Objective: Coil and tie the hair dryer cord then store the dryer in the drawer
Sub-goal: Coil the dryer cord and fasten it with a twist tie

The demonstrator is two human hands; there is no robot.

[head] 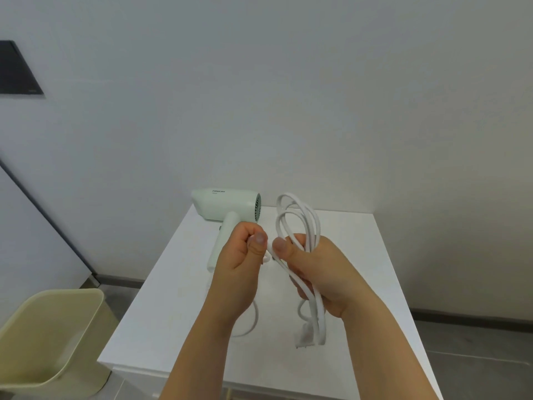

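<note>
A pale green hair dryer [225, 207] lies on the white cabinet top [360, 255], nozzle to the left, handle pointing toward me. Its white cord [300, 223] is gathered into several loops. My right hand [320, 269] grips the bundle of loops at its middle, above the cabinet. The loops stand up above that hand, and the white plug [305, 337] hangs below it. My left hand [240, 269] pinches a strand of the cord between thumb and fingers, close beside the right hand. Another stretch of cord curves on the cabinet under my left wrist.
A beige plastic bin [54, 339] stands on the floor at the lower left, beside the cabinet. A plain white wall rises behind the cabinet. A dark panel [17, 70] hangs on the wall at the upper left.
</note>
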